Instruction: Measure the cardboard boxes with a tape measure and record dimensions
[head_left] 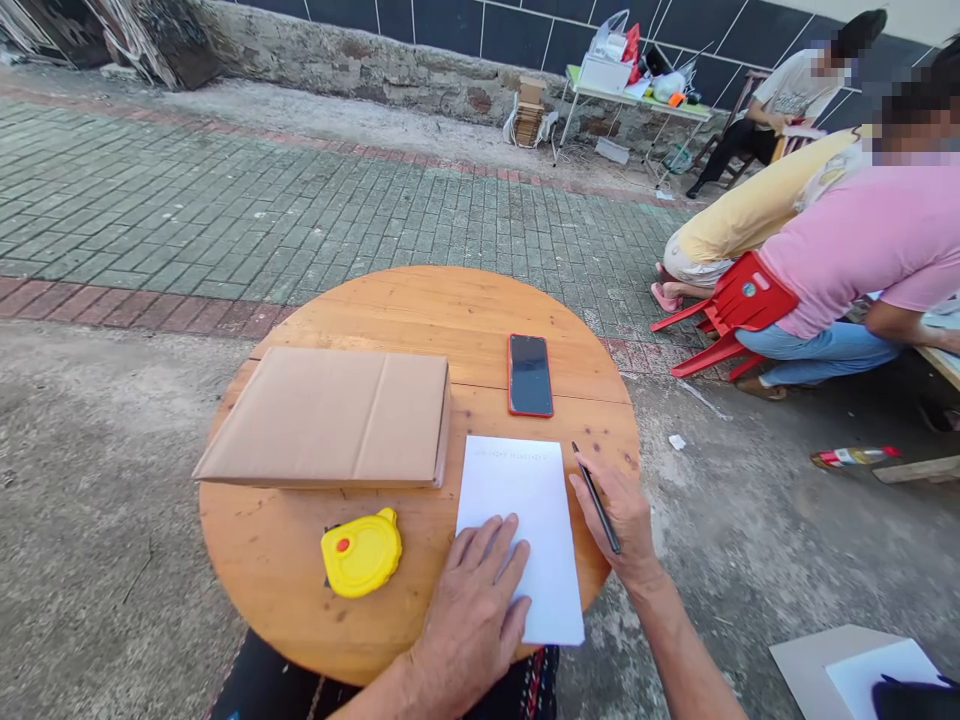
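Note:
My left hand [476, 610] lies flat with its fingers stretched over the lower left part of a white sheet of paper [517, 495]. Faint writing runs along the top of the sheet. At the paper's right edge, my right hand [622, 515] is closed around a black pen [598, 500]. The pen's upper end points away from me, toward the sheet's top right corner. Left of my left hand sits a yellow tape measure [361, 553] with a red button. Behind it rests a closed cardboard box [322, 415]. A red-edged phone [529, 375] lies beyond the paper.
All this stands on a round wooden table [427, 300]. To the right, a person in pink [877, 235] sits near a red plastic chair [750, 295]. A bottle [855, 457] lies on the ground. Far back are a cluttered folding table [637, 95] and another seated person [795, 90].

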